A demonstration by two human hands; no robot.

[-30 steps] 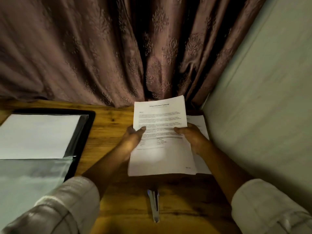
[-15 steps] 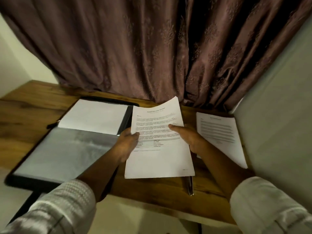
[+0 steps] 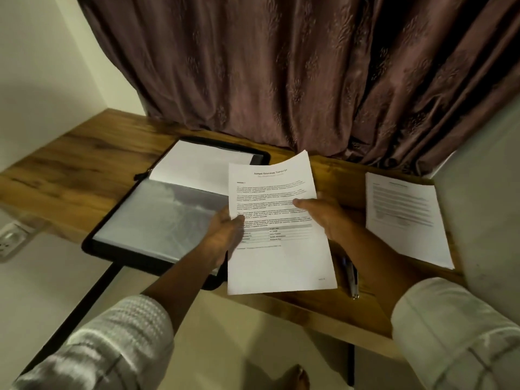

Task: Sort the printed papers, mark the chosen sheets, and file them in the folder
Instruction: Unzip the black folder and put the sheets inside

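Above the desk (image 3: 73, 170): I see one printed sheet (image 3: 281, 266) held up, tilted.
Left hand (image 3: 222, 235): grips the sheet's left edge, thumb on top.
Right hand (image 3: 326, 218): grips its right edge.
Folder (image 3: 157, 220): open at left, below the sheet's left side.
Other papers (image 3: 405, 218): flat at right, well apart.
Pen (image 3: 351, 277): probably, beside the sheet's lower right corner; blurred.
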